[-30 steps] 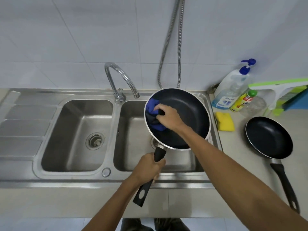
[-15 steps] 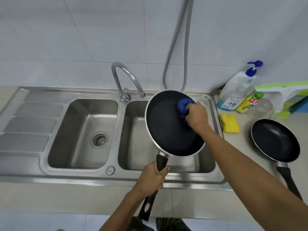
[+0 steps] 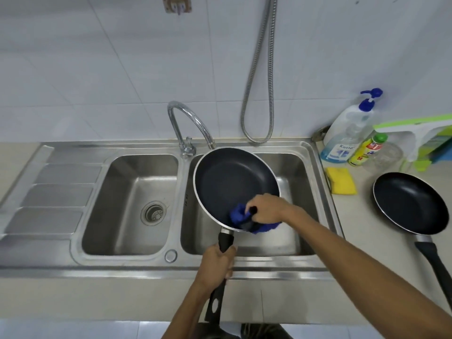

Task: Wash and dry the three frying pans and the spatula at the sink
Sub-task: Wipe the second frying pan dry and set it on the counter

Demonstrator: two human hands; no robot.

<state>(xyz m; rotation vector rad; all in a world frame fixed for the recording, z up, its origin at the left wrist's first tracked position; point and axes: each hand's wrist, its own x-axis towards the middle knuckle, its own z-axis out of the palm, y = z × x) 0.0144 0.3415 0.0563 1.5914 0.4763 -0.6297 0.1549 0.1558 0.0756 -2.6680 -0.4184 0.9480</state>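
A black non-stick frying pan point(image 3: 230, 182) with a silver rim is held tilted over the right sink basin point(image 3: 293, 172). My left hand point(image 3: 216, 263) grips its black handle near the front edge of the sink. My right hand point(image 3: 265, 207) presses a blue cloth point(image 3: 238, 215) against the pan's near inner rim, close to the handle joint. A second black frying pan point(image 3: 408, 201) lies flat on the counter at the right, its handle pointing toward me. No third pan or spatula is in view.
The left basin point(image 3: 115, 216) has a drain strainer. A curved tap point(image 3: 188, 123) stands between the basins and a metal hose point(image 3: 259, 94) hangs on the tiled wall. A yellow sponge point(image 3: 341, 183), soap bottles point(image 3: 347, 133) and a green squeegee point(image 3: 415, 129) sit at the right.
My right hand has swept the blue cloth from the pan's left side, across its far right, down to the near rim by the handle. The pan stays over the right basin.
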